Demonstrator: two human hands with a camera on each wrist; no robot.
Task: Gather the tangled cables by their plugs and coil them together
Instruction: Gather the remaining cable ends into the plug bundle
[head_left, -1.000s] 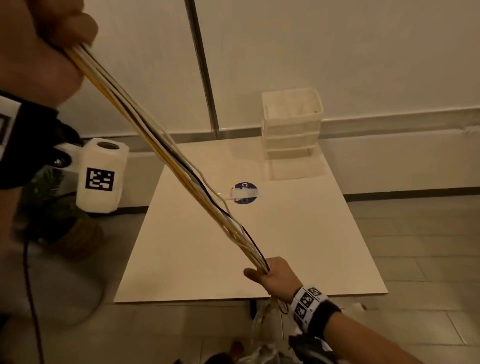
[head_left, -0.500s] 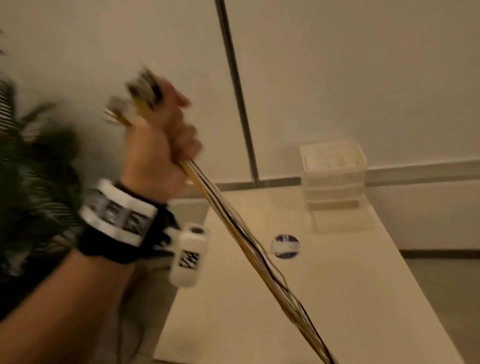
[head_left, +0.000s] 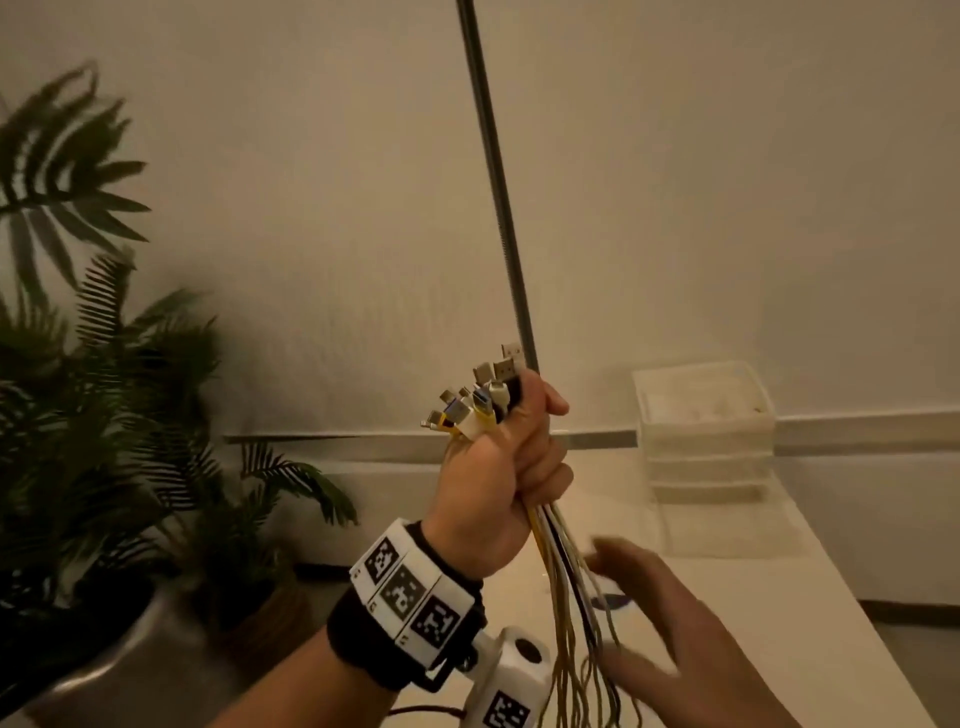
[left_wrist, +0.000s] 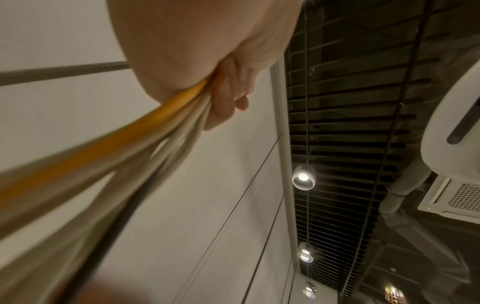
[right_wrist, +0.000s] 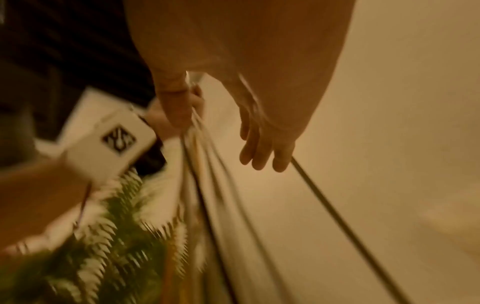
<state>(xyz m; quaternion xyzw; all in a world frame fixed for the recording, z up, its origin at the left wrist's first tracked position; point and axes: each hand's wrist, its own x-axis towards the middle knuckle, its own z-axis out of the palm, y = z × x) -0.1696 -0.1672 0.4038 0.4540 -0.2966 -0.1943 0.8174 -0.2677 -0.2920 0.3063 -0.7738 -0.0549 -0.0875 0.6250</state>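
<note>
My left hand (head_left: 511, 462) is raised in a fist around a bundle of cables (head_left: 569, 587), white, yellow and black. Their plugs (head_left: 480, 400) stick up out of the top of the fist. The strands hang down from the hand over the white table (head_left: 810, 639). In the left wrist view the fingers (left_wrist: 228, 96) curl round the yellow and white cables (left_wrist: 145, 131). My right hand (head_left: 670, 618) is blurred just right of the hanging strands, fingers straight and spread, holding nothing. In the right wrist view its fingers (right_wrist: 262, 152) reach beside the cables (right_wrist: 207, 174).
A stack of clear plastic drawers (head_left: 704, 431) stands at the table's back right by the wall. A round blue sticker (head_left: 613, 603) lies on the tabletop behind the strands. Potted palms (head_left: 98, 431) fill the left side. A dark vertical strip (head_left: 493, 171) runs up the wall.
My left hand has come down and to the centre with the plug ends upright. My right hand has let go of the taut bundle and now hovers beside the slack strands.
</note>
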